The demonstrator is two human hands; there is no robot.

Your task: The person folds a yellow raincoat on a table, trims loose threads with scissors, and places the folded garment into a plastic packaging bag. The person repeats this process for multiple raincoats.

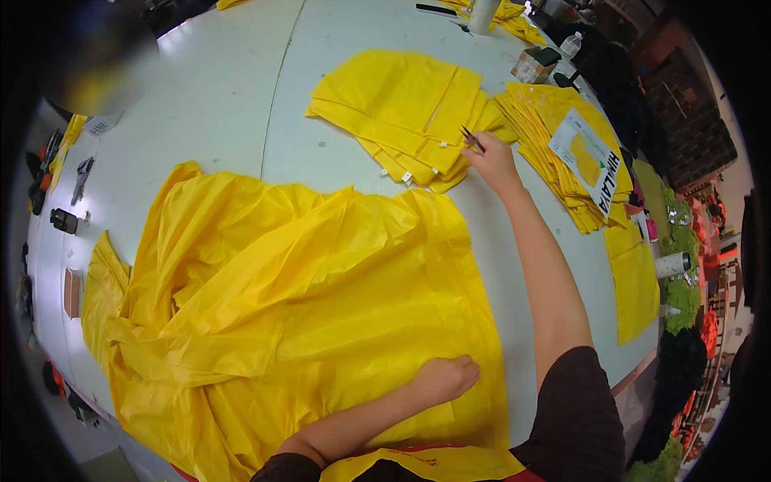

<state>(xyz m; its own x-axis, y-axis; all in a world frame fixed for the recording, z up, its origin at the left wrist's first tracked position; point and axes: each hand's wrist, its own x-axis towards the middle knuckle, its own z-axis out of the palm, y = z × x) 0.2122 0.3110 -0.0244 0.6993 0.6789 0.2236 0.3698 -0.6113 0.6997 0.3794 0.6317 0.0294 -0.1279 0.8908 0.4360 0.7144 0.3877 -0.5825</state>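
A large sheet of thin, shiny yellow fabric (345, 305) lies before me, crumpled at the left and smoother at the right. On its near right part rests my left hand (444, 379), closed in a fist; whatever its fingers may hold is hidden. My right hand (491, 163) reaches forward, closed on small dark thread snips (472, 140) with their two pointed tips apart. Those tips are at the right side of a fanned stack of yellow fabric pieces (393, 92), several of which carry small white tags (406, 177).
Right of the stack lies a pile of folded yellow pieces (534, 120) with a printed sheet (584, 157) on top. A small box (534, 64), a clear bottle (571, 45) and a white cup (673, 265) stand along the right. Dark tools (82, 178) lie at the left edge.
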